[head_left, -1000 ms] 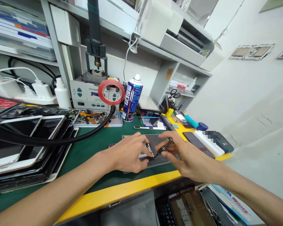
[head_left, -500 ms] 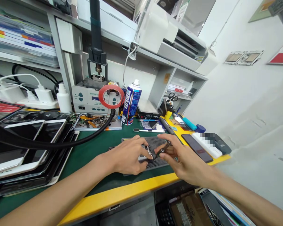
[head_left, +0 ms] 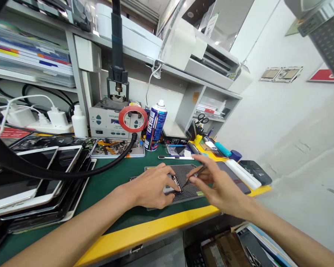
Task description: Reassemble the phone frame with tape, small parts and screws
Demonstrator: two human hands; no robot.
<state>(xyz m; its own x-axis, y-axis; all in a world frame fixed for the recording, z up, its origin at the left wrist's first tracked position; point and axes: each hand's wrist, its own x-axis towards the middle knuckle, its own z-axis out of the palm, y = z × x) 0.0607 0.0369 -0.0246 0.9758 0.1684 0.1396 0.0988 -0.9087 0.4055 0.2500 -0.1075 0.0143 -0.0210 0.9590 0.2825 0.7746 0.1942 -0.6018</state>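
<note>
On a grey perforated mat lies an opened phone, its inner parts showing near one end. My left hand is wrapped over it, with thumb and fingers closed on its sides, hiding much of the body. Between the thumb and fingers of my right hand is a slim dark pointed tool. Its tip points down and left, close to the phone's exposed end; whether it touches cannot be told. Tweezers or a screwdriver are both possible from its shape.
Stacked tablets and phone panels lie at the left, crossed by a black hose. Behind the mat are a parts tray, a blue spray can and a toothbrush. A dark phone lies on the right.
The tool in my right hand has tilted, and its thin tip now shows beside the phone. My left hand stays on the phone. The camera view has shifted slightly.
</note>
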